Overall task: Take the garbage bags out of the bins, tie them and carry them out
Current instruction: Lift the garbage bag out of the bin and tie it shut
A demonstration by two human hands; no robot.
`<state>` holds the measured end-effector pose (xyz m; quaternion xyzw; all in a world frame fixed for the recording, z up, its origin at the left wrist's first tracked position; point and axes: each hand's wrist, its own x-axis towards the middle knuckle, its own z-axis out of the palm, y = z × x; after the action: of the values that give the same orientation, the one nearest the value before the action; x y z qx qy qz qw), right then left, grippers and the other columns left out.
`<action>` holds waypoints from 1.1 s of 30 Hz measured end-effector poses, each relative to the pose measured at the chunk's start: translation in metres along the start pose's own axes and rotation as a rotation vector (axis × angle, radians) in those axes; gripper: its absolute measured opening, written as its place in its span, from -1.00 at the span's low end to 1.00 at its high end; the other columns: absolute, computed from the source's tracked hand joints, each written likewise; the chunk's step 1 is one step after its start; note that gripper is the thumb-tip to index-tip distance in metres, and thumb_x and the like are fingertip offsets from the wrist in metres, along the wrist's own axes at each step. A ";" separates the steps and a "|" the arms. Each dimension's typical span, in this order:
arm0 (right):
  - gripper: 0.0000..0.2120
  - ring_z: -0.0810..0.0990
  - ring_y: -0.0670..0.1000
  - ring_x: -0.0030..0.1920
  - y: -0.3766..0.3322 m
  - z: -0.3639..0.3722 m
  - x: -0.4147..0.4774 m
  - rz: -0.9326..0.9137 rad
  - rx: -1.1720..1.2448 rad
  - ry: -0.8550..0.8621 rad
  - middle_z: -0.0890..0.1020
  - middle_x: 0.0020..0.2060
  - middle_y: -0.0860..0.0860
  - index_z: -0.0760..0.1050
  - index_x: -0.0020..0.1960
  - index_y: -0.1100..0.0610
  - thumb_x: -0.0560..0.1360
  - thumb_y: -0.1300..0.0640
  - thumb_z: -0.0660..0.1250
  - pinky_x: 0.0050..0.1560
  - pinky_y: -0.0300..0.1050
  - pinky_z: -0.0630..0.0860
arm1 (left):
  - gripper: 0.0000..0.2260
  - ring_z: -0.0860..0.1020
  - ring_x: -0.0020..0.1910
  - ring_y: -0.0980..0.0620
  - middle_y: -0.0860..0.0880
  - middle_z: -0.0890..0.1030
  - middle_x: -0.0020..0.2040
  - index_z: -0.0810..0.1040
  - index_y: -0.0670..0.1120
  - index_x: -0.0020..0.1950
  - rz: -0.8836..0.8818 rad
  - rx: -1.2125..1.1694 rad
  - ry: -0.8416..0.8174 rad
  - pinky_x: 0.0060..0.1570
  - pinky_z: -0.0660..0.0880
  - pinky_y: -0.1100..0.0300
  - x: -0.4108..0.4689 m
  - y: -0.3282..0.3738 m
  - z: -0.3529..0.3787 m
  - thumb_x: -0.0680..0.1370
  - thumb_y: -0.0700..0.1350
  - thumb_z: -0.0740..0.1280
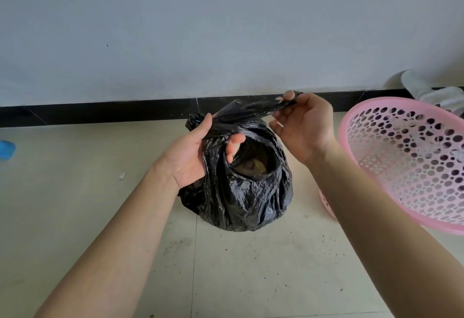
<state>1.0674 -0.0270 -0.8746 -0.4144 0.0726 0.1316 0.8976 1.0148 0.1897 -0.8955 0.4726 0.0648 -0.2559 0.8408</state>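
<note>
Here, at the centre of the frame, the left hand's fingers curl closed around a gathered fold of the black garbage bag, while the right hand pinches a stretched strip of the same bag between thumb and fingertips, slightly higher and to the right. The bag sits on the tiled floor, its mouth partly open. A pink perforated bin tilts at the right edge, just beside the bag. A black baseboard crosses behind.

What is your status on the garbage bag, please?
Left hand gripping bag's gathered edge; right hand pinching a stretched strip. Black garbage bag on floor, mouth not yet tied. Pink bin beside it, not blocking.
</note>
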 end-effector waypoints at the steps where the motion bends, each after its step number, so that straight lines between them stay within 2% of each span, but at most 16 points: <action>1: -0.72 0.45 0.03 -0.27 -0.002 -0.001 0.001 -0.010 -0.027 0.023 0.57 -0.27 0.00 0.45 -0.24 0.08 0.54 0.19 0.03 -0.27 -0.13 0.43 | -0.43 0.61 -0.17 -0.03 -0.18 0.66 0.00 0.31 -0.21 0.53 -0.011 0.041 -0.041 -0.13 0.60 0.09 -0.002 0.000 0.000 0.67 0.16 0.07; 3: -0.71 0.50 0.03 -0.23 -0.004 -0.003 0.004 0.013 -0.030 0.057 0.60 -0.24 -0.01 0.45 -0.22 0.06 0.58 0.18 0.03 -0.20 -0.10 0.46 | -0.42 0.61 -0.18 -0.09 -0.21 0.65 -0.04 0.20 -0.13 0.59 0.012 0.053 -0.120 -0.10 0.60 0.01 -0.004 -0.002 0.002 0.67 0.17 0.03; 6: -0.70 0.59 0.06 -0.21 -0.002 -0.004 0.005 0.087 -0.045 0.091 0.62 -0.24 0.02 0.45 -0.20 0.08 0.62 0.18 0.04 -0.17 -0.08 0.53 | -0.57 0.55 -0.21 -0.09 -0.22 0.62 -0.04 0.36 0.07 0.51 0.157 -0.018 -0.197 -0.12 0.54 -0.01 -0.003 -0.002 0.004 0.69 0.14 -0.01; 10: -0.74 0.69 0.07 -0.27 0.006 -0.008 0.004 0.173 -0.177 0.161 0.67 -0.33 0.05 0.43 -0.14 0.11 0.63 0.19 0.03 -0.36 -0.18 0.52 | -0.62 0.44 -0.28 -0.04 -0.19 0.59 -0.10 0.56 0.02 0.20 0.197 -0.093 -0.244 -0.18 0.47 0.04 -0.002 -0.007 0.004 0.69 0.13 0.00; 13: -0.75 0.66 0.05 -0.36 0.004 -0.006 0.004 0.167 -0.161 0.159 0.65 -0.35 0.10 0.42 -0.14 0.13 0.62 0.20 0.03 -0.45 -0.22 0.52 | -0.62 0.41 -0.37 0.03 -0.12 0.53 -0.21 0.46 -0.02 -0.16 0.115 -0.079 -0.219 -0.25 0.43 0.14 -0.003 -0.011 0.002 0.66 0.17 0.04; 16: -0.75 0.68 0.09 -0.31 -0.006 0.005 0.000 0.097 -0.028 0.029 0.64 -0.29 0.15 0.43 -0.15 0.17 0.60 0.23 0.03 -0.28 -0.09 0.65 | -0.62 0.38 -0.46 0.08 -0.08 0.50 -0.27 0.33 -0.02 -0.28 0.041 -0.035 -0.049 -0.35 0.41 0.22 0.000 -0.006 -0.005 0.66 0.14 0.10; 19: -0.74 0.67 0.11 -0.29 -0.012 0.015 -0.010 0.100 -0.028 -0.131 0.58 -0.30 0.12 0.43 -0.22 0.19 0.56 0.24 0.03 -0.16 -0.05 0.68 | -0.67 0.43 -0.45 0.04 -0.18 0.63 -0.13 0.31 -0.03 -0.27 0.027 -0.064 0.042 -0.37 0.43 0.21 0.002 0.005 -0.011 0.66 0.07 0.18; 21: -0.74 0.66 0.08 -0.32 -0.010 0.014 -0.014 0.155 -0.075 -0.221 0.54 -0.31 0.10 0.43 -0.28 0.20 0.51 0.25 0.05 -0.13 -0.09 0.69 | -0.76 0.48 -0.41 0.03 -0.24 0.66 0.03 0.41 -0.08 -0.15 0.026 -0.049 0.042 -0.36 0.44 0.22 0.003 0.011 -0.010 0.62 0.06 0.24; 23: -0.78 0.66 0.08 -0.32 -0.001 0.009 -0.017 0.251 -0.176 -0.311 0.53 -0.30 0.12 0.48 -0.35 0.21 0.40 0.24 0.13 -0.15 -0.12 0.68 | -0.77 0.47 -0.37 0.06 -0.19 0.61 0.04 0.59 -0.16 -0.03 0.059 -0.039 0.080 -0.38 0.41 0.26 0.005 0.013 -0.008 0.60 0.01 0.31; 24: -0.79 0.66 0.08 -0.30 0.004 0.006 -0.017 0.297 -0.224 -0.348 0.52 -0.29 0.13 0.50 -0.37 0.21 0.35 0.24 0.14 -0.15 -0.11 0.67 | -0.79 0.46 -0.37 0.07 -0.19 0.55 0.03 0.64 -0.18 -0.04 0.089 -0.023 0.099 -0.40 0.39 0.28 0.005 0.013 -0.006 0.59 -0.03 0.35; 26: -0.77 0.65 0.09 -0.23 0.012 -0.002 -0.016 0.351 -0.269 -0.415 0.55 -0.26 0.15 0.55 -0.37 0.23 0.32 0.27 0.13 -0.06 -0.08 0.66 | -0.81 0.42 -0.42 0.12 -0.19 0.52 0.05 0.64 -0.13 -0.25 0.149 0.014 0.124 -0.44 0.31 0.32 0.007 0.011 -0.007 0.57 -0.19 0.36; 28: -0.74 0.68 0.14 -0.11 0.014 -0.011 -0.013 0.363 -0.279 -0.469 0.63 -0.21 0.16 0.61 -0.29 0.24 0.29 0.29 0.13 0.09 0.00 0.63 | -0.61 0.35 -0.50 0.17 -0.12 0.63 -0.04 0.46 -0.02 -0.46 0.188 0.019 0.149 -0.47 0.26 0.34 0.006 0.008 -0.011 0.55 -0.32 0.30; 30: -0.68 0.68 0.15 0.04 0.014 -0.021 -0.006 0.279 -0.405 -0.459 0.68 -0.10 0.13 0.61 -0.09 0.19 0.25 0.28 0.17 0.19 0.02 0.57 | -0.57 0.31 -0.53 0.18 -0.09 0.65 -0.13 0.21 0.02 -0.40 0.206 -0.015 0.100 -0.49 0.25 0.34 0.003 0.007 -0.016 0.51 -0.34 0.31; 33: -0.48 0.57 0.03 0.26 0.017 -0.029 0.005 0.041 -0.802 -0.329 0.63 0.18 -0.01 0.48 0.27 -0.01 0.31 0.14 0.34 0.26 -0.01 0.47 | -0.57 0.30 -0.52 0.19 -0.09 0.62 -0.16 0.14 0.03 -0.29 0.195 0.043 0.004 -0.44 0.15 0.30 -0.003 0.012 -0.021 0.52 -0.36 0.30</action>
<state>1.0662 -0.0378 -0.9064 -0.7024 -0.1201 0.2314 0.6624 1.0209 0.2129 -0.8971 0.4953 0.0147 -0.1734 0.8511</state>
